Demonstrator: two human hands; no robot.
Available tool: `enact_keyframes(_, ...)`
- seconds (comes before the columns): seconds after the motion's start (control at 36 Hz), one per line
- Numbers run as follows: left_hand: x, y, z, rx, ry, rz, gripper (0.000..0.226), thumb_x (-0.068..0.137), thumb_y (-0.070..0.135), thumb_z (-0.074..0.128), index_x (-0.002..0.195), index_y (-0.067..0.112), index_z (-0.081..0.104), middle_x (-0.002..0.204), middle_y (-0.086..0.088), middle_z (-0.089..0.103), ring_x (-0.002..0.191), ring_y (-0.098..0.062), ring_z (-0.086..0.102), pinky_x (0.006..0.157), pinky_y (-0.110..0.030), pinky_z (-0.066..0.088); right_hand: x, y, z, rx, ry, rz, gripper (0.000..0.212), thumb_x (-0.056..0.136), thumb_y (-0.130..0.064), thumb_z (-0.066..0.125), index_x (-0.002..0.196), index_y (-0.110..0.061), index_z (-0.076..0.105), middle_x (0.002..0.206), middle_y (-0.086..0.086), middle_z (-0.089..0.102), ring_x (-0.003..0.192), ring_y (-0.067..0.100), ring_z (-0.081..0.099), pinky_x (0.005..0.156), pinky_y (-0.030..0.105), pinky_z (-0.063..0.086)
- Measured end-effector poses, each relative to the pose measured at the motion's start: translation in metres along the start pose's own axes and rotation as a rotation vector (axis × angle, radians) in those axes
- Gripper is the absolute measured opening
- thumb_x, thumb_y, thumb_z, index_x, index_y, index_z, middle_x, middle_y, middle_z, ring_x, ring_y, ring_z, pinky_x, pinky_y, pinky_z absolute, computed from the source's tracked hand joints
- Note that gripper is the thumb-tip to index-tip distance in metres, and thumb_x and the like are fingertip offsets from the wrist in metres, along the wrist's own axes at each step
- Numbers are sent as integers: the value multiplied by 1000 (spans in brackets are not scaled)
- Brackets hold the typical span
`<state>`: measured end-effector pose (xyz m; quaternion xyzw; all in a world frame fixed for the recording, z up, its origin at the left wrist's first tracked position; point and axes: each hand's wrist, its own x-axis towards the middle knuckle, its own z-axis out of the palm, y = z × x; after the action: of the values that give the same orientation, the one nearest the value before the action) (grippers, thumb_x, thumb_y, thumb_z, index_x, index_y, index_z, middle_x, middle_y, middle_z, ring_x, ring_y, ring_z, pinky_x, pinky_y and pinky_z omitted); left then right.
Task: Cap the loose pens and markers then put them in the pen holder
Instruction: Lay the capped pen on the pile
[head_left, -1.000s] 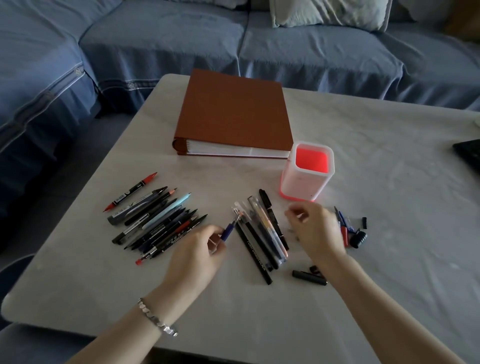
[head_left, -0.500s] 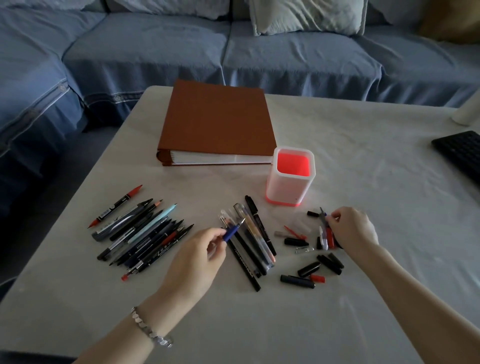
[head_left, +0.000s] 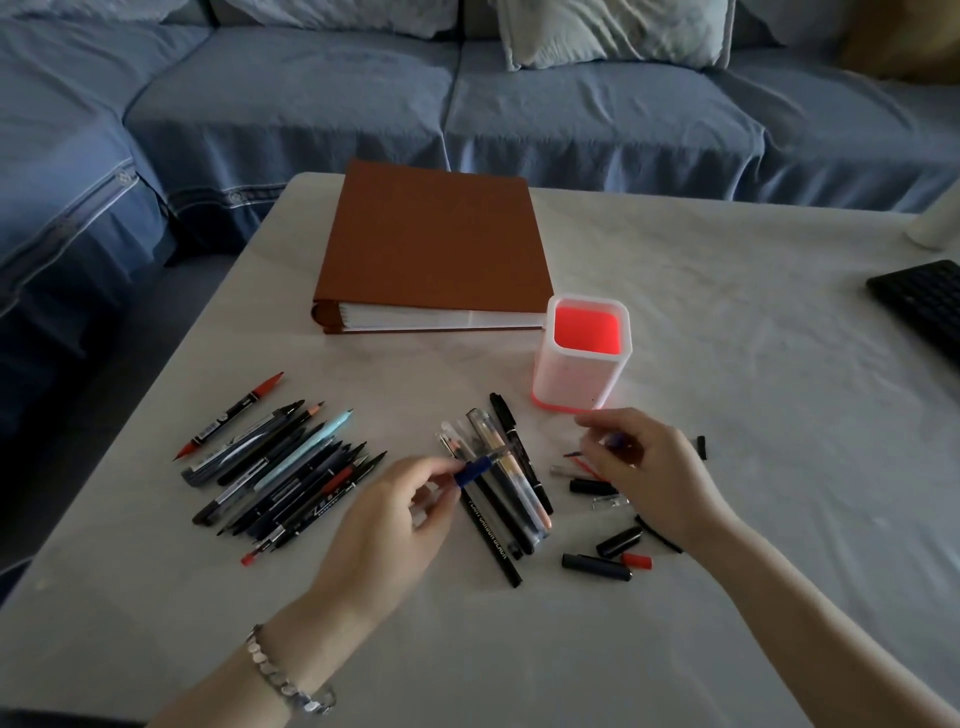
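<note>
Right hand (head_left: 649, 473) has left the caps (head_left: 596, 566), pinching a small blue cap (head_left: 616, 441); left hand (head_left: 384, 525) pinches the blue pen (head_left: 475, 466). Open tabletop (head_left: 753, 374) between holder (head_left: 571, 384) and keyboard (head_left: 924, 306).

Big brown binder (head_left: 434, 244) lying flat on the pale table (head_left: 727, 322), black keyboard (head_left: 924, 306) at its right edge, blue sofa (head_left: 363, 88) behind with a cushion (head_left: 613, 31).

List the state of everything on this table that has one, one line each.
pen holder: upright, no pens in it.
binder: closed, lying flat.
blue pen: uncapped, pinched by the left hand.
blue cap: off the pen, pinched by the right hand, blurred.
left row of pens: lying flat, tips bare.
loose caps: lying off their pens.
</note>
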<state>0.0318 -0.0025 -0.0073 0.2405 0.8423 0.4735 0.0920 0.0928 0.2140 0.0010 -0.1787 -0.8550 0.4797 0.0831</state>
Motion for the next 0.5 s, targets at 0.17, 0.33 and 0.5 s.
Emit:
enact_keyframes(0.17,-4,10,-3,-76,3,11,21,83,1,60,94,19,65,75,8,57,71,1,55,60,-2,40,-9,-19,6,375,-27,48,28,79,0,64,85,-27,63,76,-8,73,76,4,67,71,13,52)
enact_keyframes(0.33,-8,17,-5,-53,-37,53,21,83,-1,60,95,15,66,72,11,55,64,3,53,58,0,37,-14,-24,10,404,-44,35,30,80,4,61,89,-25,63,88,20,66,75,3,66,72,11,51)
enact_keyframes(0.5,-10,14,-4,-45,-73,75,20,84,4,60,96,19,66,81,5,60,77,-9,56,62,-4,40,-17,-25,12,423,-67,22,31,80,7,60,93,-22,62,84,13,66,73,1,66,70,7,47)
